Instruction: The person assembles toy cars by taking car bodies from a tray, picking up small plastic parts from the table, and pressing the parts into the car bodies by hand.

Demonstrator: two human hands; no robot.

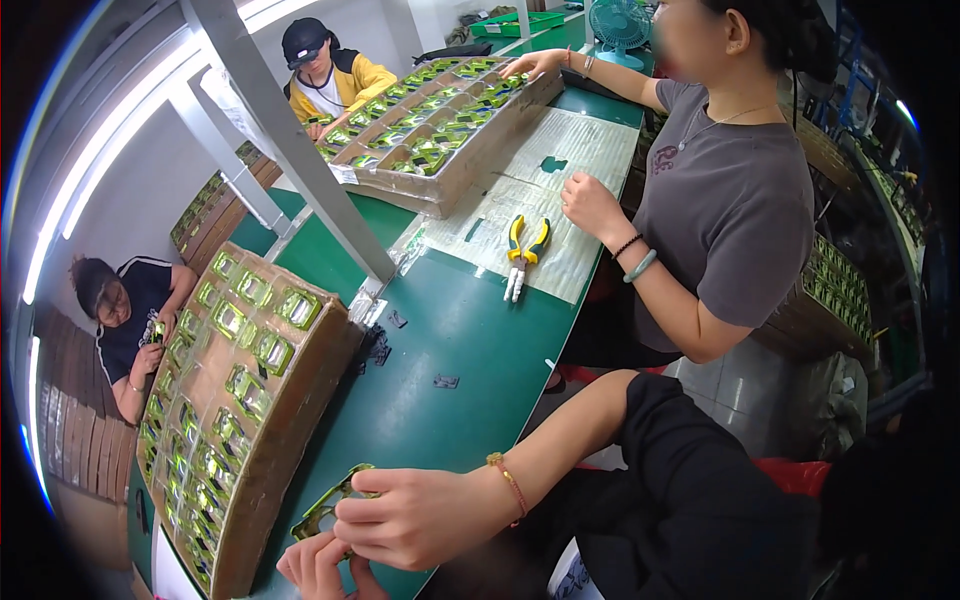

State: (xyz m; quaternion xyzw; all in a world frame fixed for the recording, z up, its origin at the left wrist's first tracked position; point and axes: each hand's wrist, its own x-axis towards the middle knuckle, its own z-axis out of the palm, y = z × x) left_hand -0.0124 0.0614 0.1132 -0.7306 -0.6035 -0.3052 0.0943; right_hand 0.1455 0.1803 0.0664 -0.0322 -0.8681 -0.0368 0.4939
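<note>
My right hand (405, 515) is closed, its fingers pressed on a lime-green plastic part with a dark, frame-like outline (322, 508). Just below it, at the lower edge, my left hand (325, 568) has bent fingers closed against the same part. Both hands hide much of that piece, so its full shape cannot be made out. To their left, a cardboard tray (300, 425) stands tilted on the green table (430, 330), holding rows of similar lime-green parts (252, 392) in clear plastic. A few small dark flat pieces (446, 381) lie beyond my hands.
Yellow-and-black pliers (524, 255) rest on a pale mat (560, 200). A second divided carton (430, 190) of green parts lies farther back. One co-worker (720, 190) stands at the right; two others sit across the table. A grey metal post (290, 140) rises from the tabletop.
</note>
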